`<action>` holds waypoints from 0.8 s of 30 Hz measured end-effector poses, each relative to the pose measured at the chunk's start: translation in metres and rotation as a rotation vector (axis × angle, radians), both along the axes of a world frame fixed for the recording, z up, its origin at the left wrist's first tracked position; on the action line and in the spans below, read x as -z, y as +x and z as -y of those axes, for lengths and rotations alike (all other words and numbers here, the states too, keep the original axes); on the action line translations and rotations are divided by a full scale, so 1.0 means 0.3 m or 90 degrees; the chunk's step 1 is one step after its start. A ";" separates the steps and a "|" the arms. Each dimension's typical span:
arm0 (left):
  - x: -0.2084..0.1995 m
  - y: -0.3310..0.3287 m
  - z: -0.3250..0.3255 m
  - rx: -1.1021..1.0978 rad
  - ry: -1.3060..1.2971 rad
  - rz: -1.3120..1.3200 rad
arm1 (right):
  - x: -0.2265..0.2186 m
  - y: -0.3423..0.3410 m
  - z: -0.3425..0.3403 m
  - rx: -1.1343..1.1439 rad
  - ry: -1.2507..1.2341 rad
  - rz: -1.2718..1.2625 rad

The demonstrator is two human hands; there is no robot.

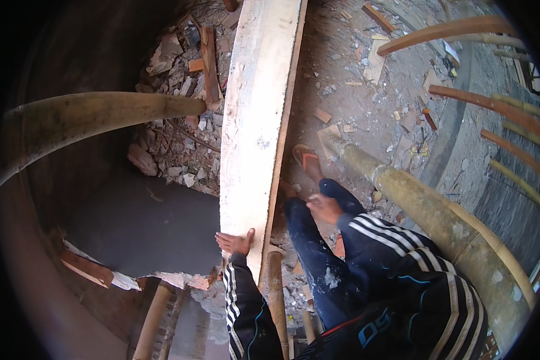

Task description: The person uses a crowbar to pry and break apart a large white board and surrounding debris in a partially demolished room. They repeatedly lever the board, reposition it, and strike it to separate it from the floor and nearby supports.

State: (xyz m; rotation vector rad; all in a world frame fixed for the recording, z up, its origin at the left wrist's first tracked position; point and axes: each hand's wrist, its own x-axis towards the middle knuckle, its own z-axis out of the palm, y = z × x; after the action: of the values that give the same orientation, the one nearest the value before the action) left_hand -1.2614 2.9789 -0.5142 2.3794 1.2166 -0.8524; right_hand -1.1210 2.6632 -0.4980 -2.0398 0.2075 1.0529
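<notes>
Steady pale board (258, 108) by pressing evenly with left hand (237, 243), spread flat, unclamped; right hand (325, 210) blurred near knee (296, 211), grip can't tell

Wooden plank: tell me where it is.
In the head view, the wooden plank runs from the top edge, just left of centre, down past the left hand, beside the left knee.

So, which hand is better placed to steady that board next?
Probably the left: the left hand rests on the pale board, near the end closest to the body, while the right hand, blurred, is off the board, by the knees.
</notes>
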 end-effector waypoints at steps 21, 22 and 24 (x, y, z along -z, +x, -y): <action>0.136 -0.054 0.021 0.119 0.232 0.135 | -0.207 -0.184 1.104 0.285 -0.334 0.194; 0.081 -0.001 0.041 0.109 0.167 0.046 | -0.199 -0.152 1.108 0.217 -0.295 0.272; 0.004 0.035 0.005 0.111 0.153 -0.079 | -0.226 -0.042 0.949 0.160 -0.305 0.198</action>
State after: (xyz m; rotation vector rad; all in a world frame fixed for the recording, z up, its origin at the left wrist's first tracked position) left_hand -1.2511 2.9775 -0.5154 2.6925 1.2318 -0.9680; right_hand -1.1336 2.3786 -0.4301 -2.4894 0.5815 0.5525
